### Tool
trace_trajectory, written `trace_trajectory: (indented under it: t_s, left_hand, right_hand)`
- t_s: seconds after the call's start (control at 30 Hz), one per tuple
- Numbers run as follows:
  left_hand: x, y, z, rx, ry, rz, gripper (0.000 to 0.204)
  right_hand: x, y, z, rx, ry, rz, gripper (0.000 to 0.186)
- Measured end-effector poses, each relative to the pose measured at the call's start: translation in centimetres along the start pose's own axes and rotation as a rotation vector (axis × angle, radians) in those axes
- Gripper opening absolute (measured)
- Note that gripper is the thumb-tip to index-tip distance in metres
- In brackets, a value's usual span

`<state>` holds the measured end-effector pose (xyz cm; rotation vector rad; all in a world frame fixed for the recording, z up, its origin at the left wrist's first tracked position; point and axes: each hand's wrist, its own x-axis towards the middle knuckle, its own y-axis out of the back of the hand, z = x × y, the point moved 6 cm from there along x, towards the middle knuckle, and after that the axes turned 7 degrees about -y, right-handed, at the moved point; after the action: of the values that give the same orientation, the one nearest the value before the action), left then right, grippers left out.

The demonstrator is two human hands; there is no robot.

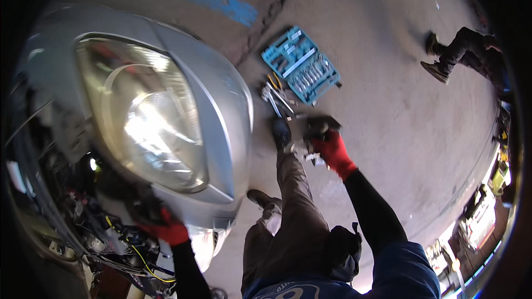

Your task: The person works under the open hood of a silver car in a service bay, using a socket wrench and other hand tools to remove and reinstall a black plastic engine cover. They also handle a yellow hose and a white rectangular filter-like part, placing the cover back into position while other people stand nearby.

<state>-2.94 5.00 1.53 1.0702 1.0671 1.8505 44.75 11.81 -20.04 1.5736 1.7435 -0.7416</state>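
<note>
Impossible to make out whether clenched or grasping anything, with red-gloved right hand [332, 148] blurred over the floor [399, 94] near loose tools [276, 99] and an unfolded blue socket case [301, 65]; equally unclear at left hand [166, 226], beside the headlight [147, 119] and engine-bay parts [102, 242]. Could snag the yellow cable [143, 261] if pulled back carelessly; could stumble if stepping onto those tools.

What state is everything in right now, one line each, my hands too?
Headlight: set in the silver bodywork; glare hides whether it's lit.
Tool case: open, flat on the floor.
Loose tools: out beside the case.
Left hand: gloved, near the headlight, grip unclear.
Right hand: gloved, blurred, grip unclear.
</note>
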Motion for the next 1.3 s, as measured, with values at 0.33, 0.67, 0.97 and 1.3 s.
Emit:
trace_trajectory:
  t_s: [0.33,0.67,0.97,1.3]
  left_hand:
    - [-18.3,7.1,9.6,-1.721,0.920,-0.790,0.050]
    - [-19.6,24.9,-2.4,-2.233,0.700,0.118,0.041]
    - [-25.6,31.1,-18.9,-0.443,0.791,-0.193,0.043]
    - [-17.8,19.4,-18.8,0.196,0.222,-0.440,0.038]
  right_hand:
    - [-34.2,-18.3,-16.7,-0.133,0.729,-0.152,0.029]
    - [-51.0,-36.9,-11.7,-0.783,0.934,-0.778,0.037]
    - [-45.7,-39.1,-17.2,-0.685,0.609,-0.717,0.025]
    - [-35.8,-36.1,-26.3,-0.519,0.450,-0.698,0.019]
